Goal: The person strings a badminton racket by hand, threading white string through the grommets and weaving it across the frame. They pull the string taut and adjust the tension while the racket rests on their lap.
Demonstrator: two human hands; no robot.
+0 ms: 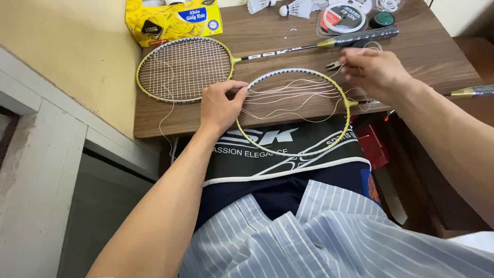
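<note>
Carefully, the left hand (220, 105) is clamping the yellow-and-white oval racket frame (346, 110); the right hand (374, 69) is pinching thin white string (288, 95), best drawn taut and even.

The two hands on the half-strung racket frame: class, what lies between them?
Between the left hand and right hand, loose white strings span the racket frame, seen in the head view.

A brown wooden desk (422, 56) stands against a pale yellow wall (67, 51).

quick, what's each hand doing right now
Left hand: closed, gripping the racket frame by its rim.
Right hand: closed, pinching the loose string.
</note>
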